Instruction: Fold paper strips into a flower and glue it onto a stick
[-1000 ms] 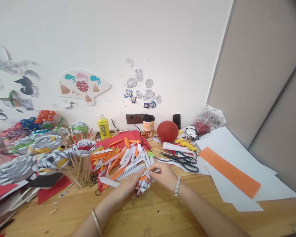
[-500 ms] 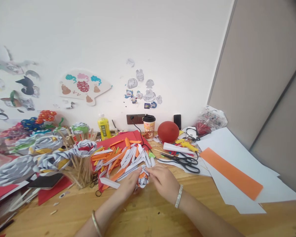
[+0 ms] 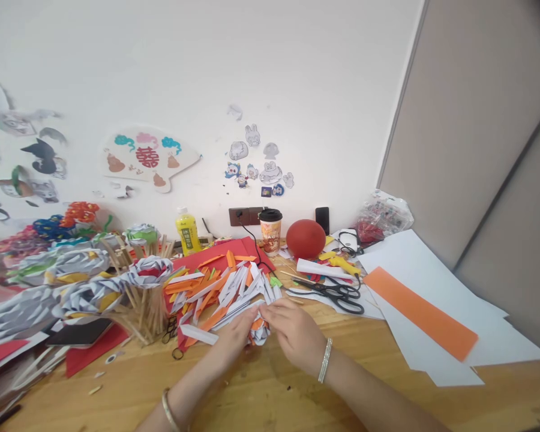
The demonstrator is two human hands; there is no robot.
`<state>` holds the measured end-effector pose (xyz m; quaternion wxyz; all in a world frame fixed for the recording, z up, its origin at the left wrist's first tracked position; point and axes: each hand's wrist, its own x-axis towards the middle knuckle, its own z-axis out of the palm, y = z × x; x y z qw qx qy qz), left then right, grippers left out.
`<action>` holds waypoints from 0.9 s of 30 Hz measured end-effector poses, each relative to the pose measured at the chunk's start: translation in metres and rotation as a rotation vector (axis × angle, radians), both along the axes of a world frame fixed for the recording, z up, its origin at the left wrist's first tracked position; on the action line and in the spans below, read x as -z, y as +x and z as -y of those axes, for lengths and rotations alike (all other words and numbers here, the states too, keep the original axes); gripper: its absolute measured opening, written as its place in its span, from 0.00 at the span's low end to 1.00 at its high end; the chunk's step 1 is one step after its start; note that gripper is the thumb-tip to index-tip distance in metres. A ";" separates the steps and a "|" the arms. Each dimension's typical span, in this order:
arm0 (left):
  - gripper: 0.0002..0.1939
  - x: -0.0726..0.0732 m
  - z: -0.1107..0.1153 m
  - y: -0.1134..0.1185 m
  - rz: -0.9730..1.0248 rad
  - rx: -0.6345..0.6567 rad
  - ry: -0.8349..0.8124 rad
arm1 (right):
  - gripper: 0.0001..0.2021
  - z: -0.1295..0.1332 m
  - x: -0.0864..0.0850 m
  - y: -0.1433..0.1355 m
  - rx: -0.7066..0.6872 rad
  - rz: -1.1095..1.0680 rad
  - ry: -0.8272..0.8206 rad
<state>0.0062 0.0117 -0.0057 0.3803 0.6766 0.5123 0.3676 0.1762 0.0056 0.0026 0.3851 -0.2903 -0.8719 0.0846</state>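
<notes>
Between my hands is a small folded-paper flower (image 3: 260,333) in white and orange, partly covered by my fingers. My left hand (image 3: 237,333) is closed on its left side. At the upper right of the flower, the fingertips of my right hand (image 3: 292,327) are pinched together on its paper. Just beyond lies a loose pile of folded paper strips (image 3: 216,291), white and orange, on red paper (image 3: 243,246). One white folded strip (image 3: 198,334) rests beside my left hand.
Black scissors (image 3: 337,292), a yellow glue gun (image 3: 344,265) and a red balloon (image 3: 306,239) lie to the right. Behind stand a lidded cup (image 3: 270,231) and a yellow bottle (image 3: 188,233). Paper flowers on sticks (image 3: 90,294) crowd the left; white sheets (image 3: 402,327) and an orange strip (image 3: 423,312) cover the right.
The right fingertips have shifted slightly left over the top of the flower, which both hands still hold. The whole view has moved a little, with things sliding left.
</notes>
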 end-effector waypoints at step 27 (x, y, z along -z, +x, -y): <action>0.12 -0.001 -0.001 0.010 0.628 -0.017 -0.372 | 0.07 -0.063 0.031 0.044 0.558 0.230 -0.247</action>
